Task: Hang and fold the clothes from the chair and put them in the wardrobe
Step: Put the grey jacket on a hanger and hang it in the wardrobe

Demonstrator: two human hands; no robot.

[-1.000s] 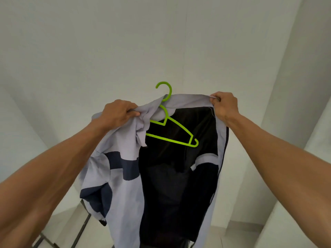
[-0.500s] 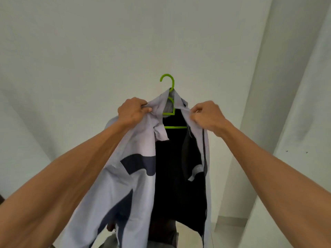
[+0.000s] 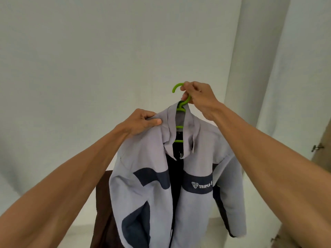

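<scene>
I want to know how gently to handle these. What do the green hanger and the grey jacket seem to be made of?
The green hanger looks like moulded plastic: uniform bright colour, smooth rounded hook with a slight sheen. The grey jacket appears to be soft woven or brushed fabric, matte, draping in loose folds, with navy panels and white printed lettering. The exact fibre cannot be told.

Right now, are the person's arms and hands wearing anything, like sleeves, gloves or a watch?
No. Both forearms are bare right to the frame's edge, with no sleeves showing. The left hand and right hand have no gloves, and no watch, ring or bracelet shows on either.
</scene>
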